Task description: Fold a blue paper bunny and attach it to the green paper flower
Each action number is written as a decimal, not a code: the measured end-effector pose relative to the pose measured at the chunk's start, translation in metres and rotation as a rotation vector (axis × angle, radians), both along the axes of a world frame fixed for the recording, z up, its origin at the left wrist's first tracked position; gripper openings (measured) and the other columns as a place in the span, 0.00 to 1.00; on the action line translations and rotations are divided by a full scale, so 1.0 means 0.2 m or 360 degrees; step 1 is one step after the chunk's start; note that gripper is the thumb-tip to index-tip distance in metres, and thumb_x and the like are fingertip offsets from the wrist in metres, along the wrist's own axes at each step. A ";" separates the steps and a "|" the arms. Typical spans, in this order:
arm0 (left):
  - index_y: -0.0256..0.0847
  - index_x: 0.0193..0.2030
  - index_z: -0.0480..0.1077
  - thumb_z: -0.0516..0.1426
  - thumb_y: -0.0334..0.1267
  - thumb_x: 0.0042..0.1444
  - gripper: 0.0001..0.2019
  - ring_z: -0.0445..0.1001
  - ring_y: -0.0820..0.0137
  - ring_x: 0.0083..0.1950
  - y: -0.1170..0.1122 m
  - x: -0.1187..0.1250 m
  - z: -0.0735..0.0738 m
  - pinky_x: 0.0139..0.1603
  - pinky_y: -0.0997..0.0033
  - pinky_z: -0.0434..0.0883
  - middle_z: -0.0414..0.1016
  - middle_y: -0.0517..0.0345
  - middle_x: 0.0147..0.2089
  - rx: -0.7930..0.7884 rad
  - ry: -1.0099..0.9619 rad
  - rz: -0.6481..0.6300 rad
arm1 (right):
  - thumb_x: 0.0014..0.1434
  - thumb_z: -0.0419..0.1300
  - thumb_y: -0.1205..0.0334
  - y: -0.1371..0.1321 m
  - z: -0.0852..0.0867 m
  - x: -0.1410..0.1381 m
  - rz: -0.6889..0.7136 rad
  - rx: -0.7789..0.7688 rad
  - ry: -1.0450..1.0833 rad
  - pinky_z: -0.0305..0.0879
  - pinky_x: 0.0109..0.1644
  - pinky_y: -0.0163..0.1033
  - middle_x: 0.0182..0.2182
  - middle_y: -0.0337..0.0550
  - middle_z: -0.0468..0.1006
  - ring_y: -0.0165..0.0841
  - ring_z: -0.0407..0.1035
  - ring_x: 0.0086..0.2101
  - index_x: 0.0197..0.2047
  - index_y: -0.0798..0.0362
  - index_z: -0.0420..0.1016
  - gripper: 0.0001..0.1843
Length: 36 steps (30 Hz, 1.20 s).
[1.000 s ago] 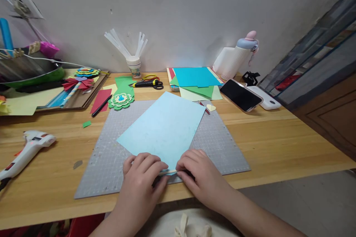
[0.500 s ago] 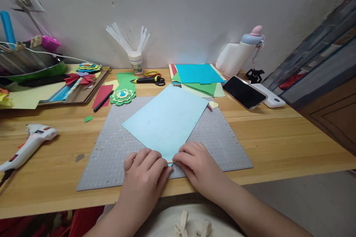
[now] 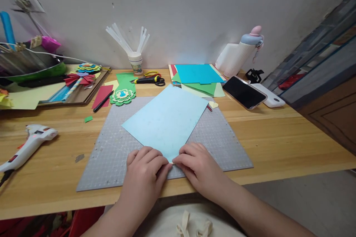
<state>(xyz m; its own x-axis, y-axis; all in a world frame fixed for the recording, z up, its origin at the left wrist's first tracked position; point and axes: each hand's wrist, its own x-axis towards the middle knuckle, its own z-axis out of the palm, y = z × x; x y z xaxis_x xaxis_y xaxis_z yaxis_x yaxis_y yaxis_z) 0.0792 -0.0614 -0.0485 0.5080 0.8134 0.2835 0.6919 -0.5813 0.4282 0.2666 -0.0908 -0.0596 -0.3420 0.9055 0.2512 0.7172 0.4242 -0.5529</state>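
A light blue sheet of paper (image 3: 167, 122) lies turned cornerwise on the grey cutting mat (image 3: 102, 166), its nearest corner towards me. At that corner my left hand (image 3: 147, 170) and my right hand (image 3: 196, 164) meet from either side, fingertips nearly touching. Both are closed in a pinch on a thin tan stick (image 3: 171, 163) laid across the paper's corner. Only a short piece of the stick shows between the fingers; its ends are hidden under my hands.
A white glue gun (image 3: 36, 144) lies at left. Behind the mat are a black pen (image 3: 103, 101), a layered paper flower (image 3: 122, 96), a yellow-black cutter (image 3: 147, 80), a cup of white sticks (image 3: 135, 63), coloured paper (image 3: 197, 73) and a phone (image 3: 244, 92).
My left hand has shifted slightly right, closer to my right hand. Less of the stick shows between them, and the paper's tip beyond it is no longer visible.
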 end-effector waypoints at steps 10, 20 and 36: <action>0.46 0.26 0.73 0.61 0.37 0.55 0.07 0.69 0.68 0.38 0.13 0.02 0.07 0.42 0.62 0.54 0.75 0.67 0.29 -0.0453 0.0157 -0.0076 | 0.64 0.54 0.71 -0.01 -0.01 0.00 0.0010 0.0039 0.0020 0.54 0.41 0.41 0.34 0.41 0.73 0.34 0.63 0.38 0.40 0.52 0.75 0.09; 0.44 0.27 0.72 0.57 0.34 0.55 0.07 0.67 0.65 0.39 0.12 0.04 0.07 0.42 0.60 0.55 0.75 0.63 0.29 -0.0450 0.0199 -0.0065 | 0.63 0.52 0.72 -0.05 0.00 -0.03 -0.0069 0.0109 0.0010 0.56 0.42 0.42 0.37 0.44 0.74 0.36 0.64 0.39 0.45 0.53 0.75 0.13; 0.45 0.33 0.71 0.56 0.33 0.56 0.04 0.68 0.66 0.42 0.08 -0.05 0.04 0.45 0.61 0.55 0.74 0.64 0.35 -0.0397 0.0139 -0.0053 | 0.64 0.55 0.67 -0.13 -0.06 -0.07 -0.0083 0.0482 -0.0375 0.41 0.59 0.52 0.47 0.42 0.78 0.36 0.66 0.50 0.58 0.54 0.68 0.18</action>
<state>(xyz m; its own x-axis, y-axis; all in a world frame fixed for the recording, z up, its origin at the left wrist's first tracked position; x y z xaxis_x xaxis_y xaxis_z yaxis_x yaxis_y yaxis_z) 0.0694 -0.0447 -0.0399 0.5492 0.8352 0.0306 0.7147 -0.4883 0.5007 0.2521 -0.1172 -0.0717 -0.3774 0.8203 0.4298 0.8347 0.5023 -0.2258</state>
